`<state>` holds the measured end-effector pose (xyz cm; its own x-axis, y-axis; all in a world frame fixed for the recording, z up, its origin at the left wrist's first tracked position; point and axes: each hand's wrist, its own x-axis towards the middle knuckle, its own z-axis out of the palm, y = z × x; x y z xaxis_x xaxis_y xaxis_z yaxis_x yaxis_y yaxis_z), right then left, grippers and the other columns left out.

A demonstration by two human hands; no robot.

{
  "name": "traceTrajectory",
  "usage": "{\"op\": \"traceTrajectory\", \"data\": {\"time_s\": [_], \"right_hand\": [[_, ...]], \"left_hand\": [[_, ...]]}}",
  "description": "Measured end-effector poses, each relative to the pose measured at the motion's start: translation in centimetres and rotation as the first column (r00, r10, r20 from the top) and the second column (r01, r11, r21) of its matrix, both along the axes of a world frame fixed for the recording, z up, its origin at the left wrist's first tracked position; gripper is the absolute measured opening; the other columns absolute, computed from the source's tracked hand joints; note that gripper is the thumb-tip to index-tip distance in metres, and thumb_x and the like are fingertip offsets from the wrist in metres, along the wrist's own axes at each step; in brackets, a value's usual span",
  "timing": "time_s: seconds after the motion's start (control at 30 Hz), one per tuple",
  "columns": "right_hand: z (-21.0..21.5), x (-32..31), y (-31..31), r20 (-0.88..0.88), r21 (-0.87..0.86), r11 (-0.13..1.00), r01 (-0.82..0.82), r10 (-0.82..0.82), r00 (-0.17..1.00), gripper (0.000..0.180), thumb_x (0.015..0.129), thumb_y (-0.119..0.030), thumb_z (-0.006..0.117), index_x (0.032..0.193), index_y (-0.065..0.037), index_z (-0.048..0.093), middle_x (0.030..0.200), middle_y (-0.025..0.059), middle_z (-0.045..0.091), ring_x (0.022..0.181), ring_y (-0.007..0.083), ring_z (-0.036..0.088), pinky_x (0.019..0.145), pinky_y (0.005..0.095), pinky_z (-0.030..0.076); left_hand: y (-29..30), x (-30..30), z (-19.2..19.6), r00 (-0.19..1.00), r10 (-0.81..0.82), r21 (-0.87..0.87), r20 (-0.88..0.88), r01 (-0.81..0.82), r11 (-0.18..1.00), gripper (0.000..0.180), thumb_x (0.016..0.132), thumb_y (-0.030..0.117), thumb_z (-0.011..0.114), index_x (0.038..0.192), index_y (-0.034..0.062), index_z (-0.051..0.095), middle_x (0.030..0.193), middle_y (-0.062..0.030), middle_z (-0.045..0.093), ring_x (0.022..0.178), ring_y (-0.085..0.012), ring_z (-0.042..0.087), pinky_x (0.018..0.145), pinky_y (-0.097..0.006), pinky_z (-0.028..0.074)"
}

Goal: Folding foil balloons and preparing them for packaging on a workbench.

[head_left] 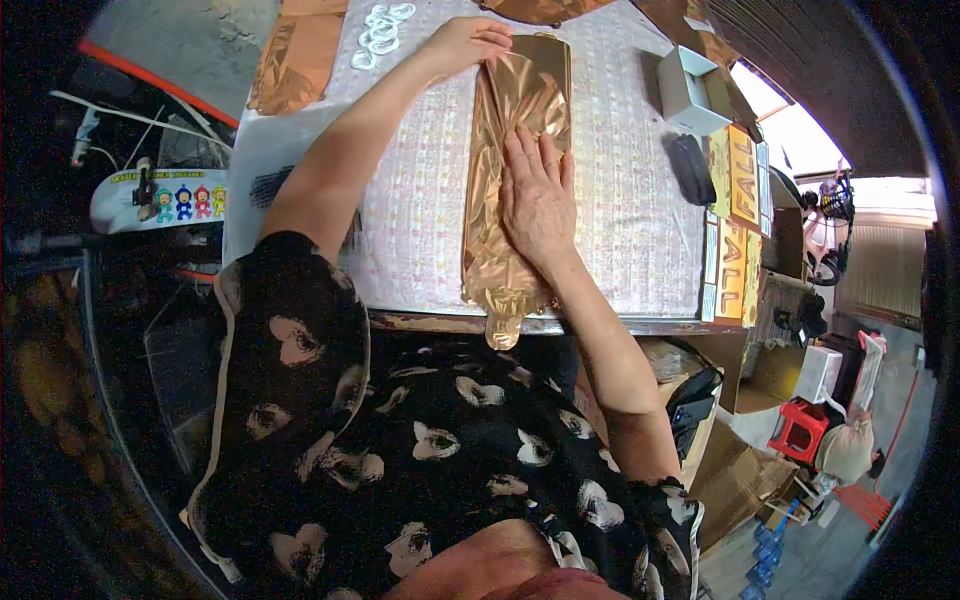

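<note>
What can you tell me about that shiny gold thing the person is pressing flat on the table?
The gold foil piece looks like thin, glossy metallic film, bronze-gold and creased. It lies flat and lengthwise on the pale quilted table cover, its far end squared, its near end narrowing to a small neck that hangs over the table edge. The right hand rests palm-down on its middle; the left hand presses its far corner. It looks deflated or folded; which cannot be told.

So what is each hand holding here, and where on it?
Neither grips: the left hand presses the gold foil balloon's far end, the right hand lies flat on its middle.
</note>
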<state>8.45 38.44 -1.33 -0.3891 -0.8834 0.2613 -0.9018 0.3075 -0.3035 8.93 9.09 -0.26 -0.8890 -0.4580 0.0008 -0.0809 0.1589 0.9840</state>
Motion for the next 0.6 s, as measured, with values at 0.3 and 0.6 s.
{"op": "traceTrajectory", "data": {"time_s": [0.3, 0.6], "right_hand": [[0.0, -0.2, 0.0, -0.026, 0.006, 1.000, 0.007, -0.007, 1.000, 0.057, 0.104, -0.020, 0.050, 0.159, -0.010, 0.037, 0.163, 0.0118, 0.040, 0.152, 0.0357, 0.032, 0.126, 0.0540, 0.020], [-0.5, -0.2, 0.3, -0.034, 0.016, 1.000, 0.005, -0.004, 0.999, 0.059, 0.102, -0.021, 0.052, 0.158, -0.010, 0.038, 0.163, 0.0118, 0.039, 0.152, 0.0353, 0.033, 0.125, 0.0548, 0.021]], "left_hand": [[6.9, -0.1, 1.5, 0.961, -0.276, -0.928, 0.020, 0.121, 0.354, 0.044, 0.107, 0.029, 0.051, 0.148, 0.0136, 0.055, 0.156, -0.0042, 0.052, 0.149, -0.0253, 0.041, 0.126, -0.051, 0.022], [6.9, 0.1, -0.5, 0.911, -0.236, -0.923, 0.339, 0.370, 0.101, 0.057, 0.110, 0.045, 0.039, 0.163, 0.0270, 0.031, 0.171, 0.0025, 0.025, 0.157, -0.0269, 0.024, 0.128, -0.057, 0.014]]}}
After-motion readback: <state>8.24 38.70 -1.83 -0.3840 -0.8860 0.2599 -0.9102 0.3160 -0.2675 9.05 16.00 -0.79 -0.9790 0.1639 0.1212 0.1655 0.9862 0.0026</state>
